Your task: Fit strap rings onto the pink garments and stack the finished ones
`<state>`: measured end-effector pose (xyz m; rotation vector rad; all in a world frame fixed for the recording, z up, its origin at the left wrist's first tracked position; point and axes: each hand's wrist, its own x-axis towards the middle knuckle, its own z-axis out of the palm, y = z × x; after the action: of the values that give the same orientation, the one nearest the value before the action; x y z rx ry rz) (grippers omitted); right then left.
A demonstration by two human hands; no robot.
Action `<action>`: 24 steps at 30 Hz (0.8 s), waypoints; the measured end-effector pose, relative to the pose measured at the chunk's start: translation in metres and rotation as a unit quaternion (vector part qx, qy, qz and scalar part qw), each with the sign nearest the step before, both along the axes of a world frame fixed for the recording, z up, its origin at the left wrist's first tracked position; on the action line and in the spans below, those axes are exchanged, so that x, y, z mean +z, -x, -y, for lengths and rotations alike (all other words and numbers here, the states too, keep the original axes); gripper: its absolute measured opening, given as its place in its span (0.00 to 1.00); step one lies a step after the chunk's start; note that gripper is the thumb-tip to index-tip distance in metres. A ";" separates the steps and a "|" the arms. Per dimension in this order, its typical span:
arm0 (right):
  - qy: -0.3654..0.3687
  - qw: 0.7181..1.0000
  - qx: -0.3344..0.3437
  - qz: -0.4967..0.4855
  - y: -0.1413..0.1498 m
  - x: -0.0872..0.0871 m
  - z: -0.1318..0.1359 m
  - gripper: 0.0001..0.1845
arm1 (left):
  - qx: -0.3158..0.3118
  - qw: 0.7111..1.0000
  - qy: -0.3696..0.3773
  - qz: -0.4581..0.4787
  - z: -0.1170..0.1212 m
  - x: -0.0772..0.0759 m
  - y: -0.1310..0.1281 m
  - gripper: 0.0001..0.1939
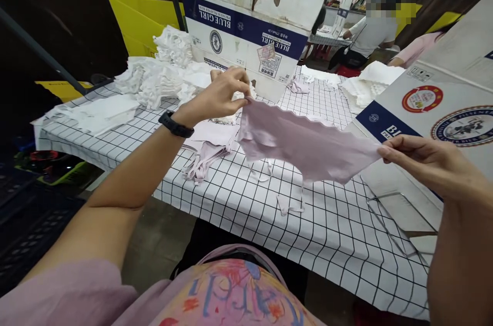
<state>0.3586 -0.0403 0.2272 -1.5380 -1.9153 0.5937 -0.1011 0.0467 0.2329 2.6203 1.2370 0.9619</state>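
Note:
Stretched out in the air above the table is a pair of mauve underpants with a scalloped edge along the top. Its left upper corner is pinched by my left hand, which wears a black wristband. At the opposite corner, my right hand grips the fabric between thumb and fingertips. Below and left of the held garment lies a stack of similar mauve pieces. Thin pale strips of cloth lie on the checked tablecloth underneath.
White folded garments are heaped at the table's left back. An upside-down cardboard box stands behind, another box at the right beside a wire frame. More white cloth lies further back. A person in white sits beyond.

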 end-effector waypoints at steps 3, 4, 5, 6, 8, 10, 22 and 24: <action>-0.113 0.989 -0.058 0.077 0.010 0.005 0.008 0.22 | 0.023 1.000 -0.010 0.018 0.000 0.009 -0.004 0.06; -0.152 0.981 -0.080 0.087 0.013 0.008 0.011 0.21 | 0.024 0.999 -0.006 0.037 0.000 0.012 -0.006 0.06; -0.180 0.975 -0.099 0.088 0.016 0.010 0.012 0.19 | 0.024 0.998 -0.002 0.060 0.001 0.015 -0.008 0.06; -0.198 0.970 -0.115 0.078 0.018 0.012 0.013 0.17 | 0.024 0.996 0.003 0.084 0.001 0.017 -0.009 0.06; -0.210 0.967 -0.139 0.043 0.022 0.014 0.012 0.15 | 0.025 0.992 0.013 0.126 0.002 0.022 -0.013 0.04; -0.222 0.963 -0.155 -0.010 0.025 0.014 0.010 0.15 | 0.024 0.986 0.021 0.161 0.004 0.027 -0.016 0.03; -0.124 0.920 -0.176 -0.327 0.028 0.014 -0.001 0.18 | 0.010 0.923 0.222 0.313 0.010 0.036 -0.019 0.01; -0.066 0.909 -0.176 -0.372 0.026 0.010 -0.008 0.18 | 0.016 0.912 0.261 0.317 0.008 0.031 -0.018 0.01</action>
<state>0.3328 -0.0326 0.2377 -1.2671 -1.0490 0.7324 -0.0832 0.0390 0.2639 1.6902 1.1486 1.1550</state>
